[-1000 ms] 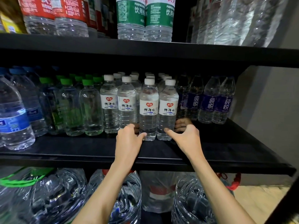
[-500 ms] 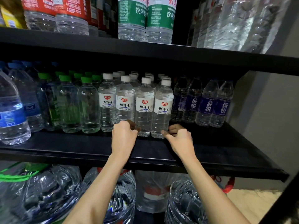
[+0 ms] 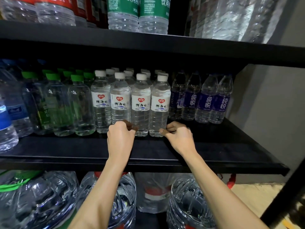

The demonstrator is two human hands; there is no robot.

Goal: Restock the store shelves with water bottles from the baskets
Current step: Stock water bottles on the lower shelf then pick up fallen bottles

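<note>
Bottles of clear plastic, white caps (image 3: 141, 104): labels 纯净水 under red heart. Right hand (image 3: 179, 138) pinches rightmost bottle (image 3: 159, 116) at base; left hand (image 3: 121, 138) fingers curled, grip indeterminate.

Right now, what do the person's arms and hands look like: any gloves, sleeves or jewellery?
Both are bare. The left hand and right hand have no gloves, and no rings show. The left forearm and right forearm carry no sleeve, watch or band down to the frame's lower edge; anything worn higher up is out of view.
</note>
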